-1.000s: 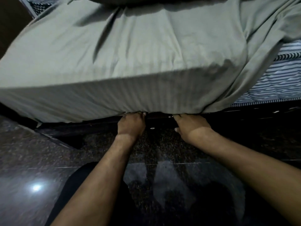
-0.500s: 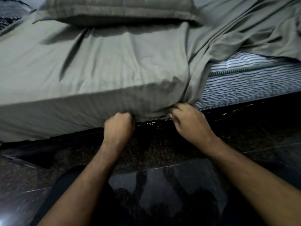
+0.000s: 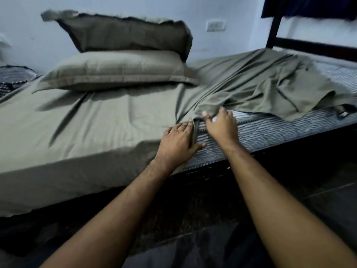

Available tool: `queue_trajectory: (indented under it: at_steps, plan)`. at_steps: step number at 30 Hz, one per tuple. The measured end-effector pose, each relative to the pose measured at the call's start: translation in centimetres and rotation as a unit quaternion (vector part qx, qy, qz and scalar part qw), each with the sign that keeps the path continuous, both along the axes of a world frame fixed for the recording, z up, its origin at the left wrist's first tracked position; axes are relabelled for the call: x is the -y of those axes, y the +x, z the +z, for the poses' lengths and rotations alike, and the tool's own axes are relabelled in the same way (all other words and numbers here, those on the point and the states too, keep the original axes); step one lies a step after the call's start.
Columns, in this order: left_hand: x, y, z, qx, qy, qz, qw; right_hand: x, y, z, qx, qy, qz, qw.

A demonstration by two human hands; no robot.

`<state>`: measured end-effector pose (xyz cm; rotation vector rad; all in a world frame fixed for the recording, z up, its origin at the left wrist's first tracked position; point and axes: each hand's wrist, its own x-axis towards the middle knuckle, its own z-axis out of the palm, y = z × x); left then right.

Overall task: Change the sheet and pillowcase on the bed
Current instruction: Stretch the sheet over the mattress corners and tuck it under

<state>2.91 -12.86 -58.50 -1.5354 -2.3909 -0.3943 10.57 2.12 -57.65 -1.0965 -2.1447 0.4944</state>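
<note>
An olive-grey sheet [image 3: 96,128] covers the left part of the bed and hangs down its near side. Further right it lies bunched [image 3: 260,89], which leaves the striped mattress [image 3: 274,130] bare. My left hand [image 3: 178,145] lies with straight fingers on the sheet's hem at the mattress edge, thumb spread over the stripes. My right hand [image 3: 222,125] pinches the loose fold of sheet just above the bare mattress. Two pillows in matching cases sit at the head. One pillow [image 3: 116,70] lies flat, and the other pillow [image 3: 125,33] leans on the wall.
A dark bed frame post and rail [image 3: 274,26] rise at the back right. Striped cloth [image 3: 13,78] lies at the far left. A wall socket [image 3: 216,25] is behind the bed. The dark polished floor [image 3: 318,200] runs along the near side.
Both hands have come up from the mattress's bottom edge to its top edge, further right. My view has risen, showing the pillows and the bunched sheet.
</note>
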Motion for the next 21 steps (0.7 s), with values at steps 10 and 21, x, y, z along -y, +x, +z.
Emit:
queue_trajectory:
  at_steps: [10,21]
  plan:
    - [-5.6,2.3,1.9,0.445,0.291,-0.072,0.844,-3.5,-1.6,-0.4,-0.079,-0.031,-0.007,0.996]
    - [-7.6,11.0,3.4,0.654,0.148,-0.130,0.731,-4.3,6.2,1.5,-0.449,-0.451,-0.120,0.762]
